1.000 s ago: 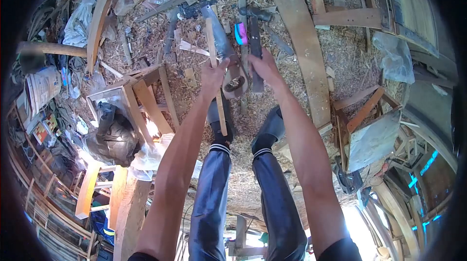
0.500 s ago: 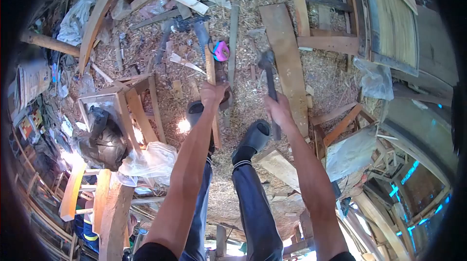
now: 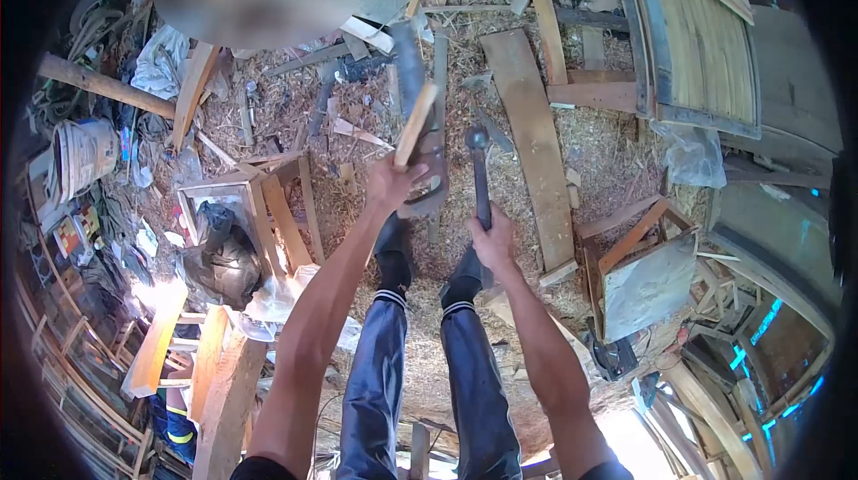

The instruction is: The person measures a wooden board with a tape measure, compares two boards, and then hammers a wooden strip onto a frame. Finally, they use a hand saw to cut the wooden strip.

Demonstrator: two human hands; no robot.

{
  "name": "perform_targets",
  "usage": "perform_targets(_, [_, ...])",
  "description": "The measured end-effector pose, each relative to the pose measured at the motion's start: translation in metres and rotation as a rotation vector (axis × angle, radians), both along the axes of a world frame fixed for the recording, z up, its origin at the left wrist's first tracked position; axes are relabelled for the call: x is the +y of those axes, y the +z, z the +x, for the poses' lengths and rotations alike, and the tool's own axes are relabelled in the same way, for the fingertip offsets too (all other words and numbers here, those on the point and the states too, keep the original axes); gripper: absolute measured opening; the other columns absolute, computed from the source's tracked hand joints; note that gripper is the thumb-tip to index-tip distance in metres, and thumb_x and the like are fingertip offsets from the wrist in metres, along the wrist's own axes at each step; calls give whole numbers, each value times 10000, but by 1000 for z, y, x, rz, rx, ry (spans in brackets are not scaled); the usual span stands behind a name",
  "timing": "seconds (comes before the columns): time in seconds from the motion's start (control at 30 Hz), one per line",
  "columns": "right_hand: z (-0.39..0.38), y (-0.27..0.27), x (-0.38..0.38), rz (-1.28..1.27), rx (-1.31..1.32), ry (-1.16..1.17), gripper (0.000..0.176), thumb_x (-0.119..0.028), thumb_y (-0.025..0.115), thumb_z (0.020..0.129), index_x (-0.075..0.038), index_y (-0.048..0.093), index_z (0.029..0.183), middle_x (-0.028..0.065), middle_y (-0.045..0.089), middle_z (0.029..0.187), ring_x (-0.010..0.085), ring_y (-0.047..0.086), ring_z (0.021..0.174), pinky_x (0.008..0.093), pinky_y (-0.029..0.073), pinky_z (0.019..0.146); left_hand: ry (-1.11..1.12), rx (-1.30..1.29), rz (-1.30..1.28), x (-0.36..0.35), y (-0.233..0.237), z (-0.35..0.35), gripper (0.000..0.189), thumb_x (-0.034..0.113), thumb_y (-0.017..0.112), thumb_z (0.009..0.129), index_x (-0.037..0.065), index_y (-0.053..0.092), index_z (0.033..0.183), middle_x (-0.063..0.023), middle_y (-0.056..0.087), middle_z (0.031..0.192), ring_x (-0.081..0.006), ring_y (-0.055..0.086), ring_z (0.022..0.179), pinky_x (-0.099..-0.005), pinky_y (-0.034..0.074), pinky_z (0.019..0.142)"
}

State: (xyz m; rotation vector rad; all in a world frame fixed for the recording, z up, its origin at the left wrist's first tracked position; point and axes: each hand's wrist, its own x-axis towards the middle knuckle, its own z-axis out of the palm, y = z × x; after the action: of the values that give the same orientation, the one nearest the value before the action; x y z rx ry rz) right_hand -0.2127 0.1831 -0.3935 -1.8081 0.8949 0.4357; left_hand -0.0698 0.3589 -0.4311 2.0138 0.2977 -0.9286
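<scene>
Below, on a floor of straw-coloured wood shavings (image 3: pixel 617 122), a person stands in dark blue trousers (image 3: pixel 380 382) and black shoes (image 3: pixel 393 252); both bare arms reach forward. The left hand (image 3: pixel 391 185) is clamped around the lower end of a pale wooden stick (image 3: pixel 416 127), which tilts up and to the right; behind the stick lies a grey, worn board (image 3: pixel 431 178), and whether the two touch cannot be told. The right hand (image 3: pixel 492 243) is closed tight on the shaft of a dark-handled metal hammer (image 3: pixel 479 167), held almost upright just right of the stick, its head at the far end and apart from the stick. A long flat brown plank (image 3: pixel 534 136) lies on the shavings to the right of the hammer; a small open wooden frame stand (image 3: pixel 259 198) sits to the left of the left arm, with a crumpled black bag (image 3: pixel 219 256) near it. A white bucket (image 3: pixel 82 154) stands at the far left; a wood-framed grey panel (image 3: pixel 648 279) leans at the right.
</scene>
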Motion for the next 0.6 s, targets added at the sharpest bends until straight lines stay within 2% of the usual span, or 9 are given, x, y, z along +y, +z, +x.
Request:
perform_targets(0.07, [26,14,3,-53,1,-9,170,-162,641,780,-25,584,862,136,591,649,283,588,581,400,475,604,-53,-27,-5,-25,-3,19,461,330,812,757,23,659,1066,-102,670,773,-167,626,688,-347,498,651])
perform_targets(0.13, [40,10,2,-3,-32,-87,167,-161,639,782,-24,584,861,130,584,636,269,583,567,398,470,592,-200,-148,105,-51,-31,33,448,320,826,730,41,678,1048,-122,683,787,-200,640,688,-381,489,645])
perform_targets(0.17, [45,7,-1,45,-54,-163,165,-160,637,784,-24,584,860,123,577,624,255,579,553,396,465,580,-200,-153,99,-63,-41,42,448,320,826,730,41,678,1048,-122,683,787,-200,640,688,-381,489,645])
perform_targets(0.27, [58,0,-18,-82,-122,-175,155,-155,628,786,-22,585,853,109,566,613,225,558,537,388,454,565,-296,-122,128,-101,-46,62,431,312,825,732,25,684,1021,-135,688,786,-223,641,685,-405,475,635])
perform_targets(0.33, [53,-13,-36,-3,-109,-250,154,-158,628,787,-22,587,847,103,560,607,220,550,535,387,446,560,-327,-155,109,-119,-57,63,436,303,824,733,11,678,1023,-143,684,777,-232,641,684,-403,475,636])
perform_targets(0.4, [48,-21,-53,-45,-93,-247,147,-154,626,788,-23,586,843,105,562,608,223,555,537,384,445,558,-310,-112,70,-133,-65,58,413,291,817,744,5,678,1007,-137,680,768,-223,637,681,-384,484,639])
perform_targets(0.47, [39,-23,-66,-66,-116,-281,155,-159,631,793,-19,585,842,103,559,605,223,549,534,382,443,556,-326,-50,90,-143,-69,53,464,330,783,756,48,654,1101,-203,692,960,-344,673,896,-442,519,737])
perform_targets(0.53, [27,-18,-81,-151,-142,-192,150,-143,636,793,-11,584,844,98,563,611,204,550,538,366,444,548,-268,-75,5,-142,-80,38,483,330,778,765,27,632,1112,-202,687,950,-332,671,888,-428,517,745])
perform_targets(0.6, [11,13,-87,-117,-142,-229,147,-136,641,793,-10,585,846,100,563,609,194,553,541,361,444,544,-129,-132,-157,-140,-76,24,521,328,768,784,-13,588,1135,-199,678,928,-309,667,872,-400,513,762])
